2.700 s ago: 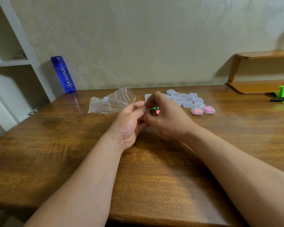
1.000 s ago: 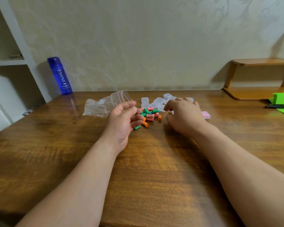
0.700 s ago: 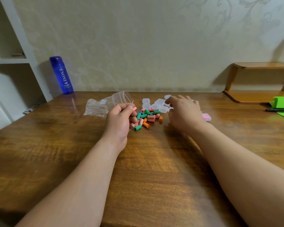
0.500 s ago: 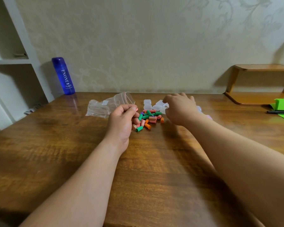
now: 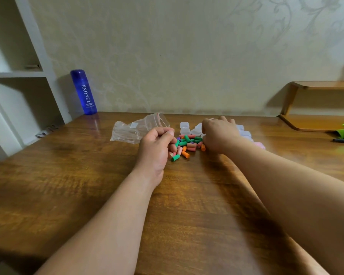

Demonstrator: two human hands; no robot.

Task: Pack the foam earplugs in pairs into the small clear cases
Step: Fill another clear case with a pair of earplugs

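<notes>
Foam earplugs (image 5: 189,144) loose toward tabletop far edge. Left hand (image 5: 157,147) has curled at heap, right hand (image 5: 218,133) shifted over clear cases (image 5: 185,128). Cannot tell what either holds. Probably next pair starting.

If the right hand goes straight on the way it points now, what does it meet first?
Probably the cases just ahead of it; the right hand points forward and left toward them. Depth is unclear, so it may be touching one now.
</notes>
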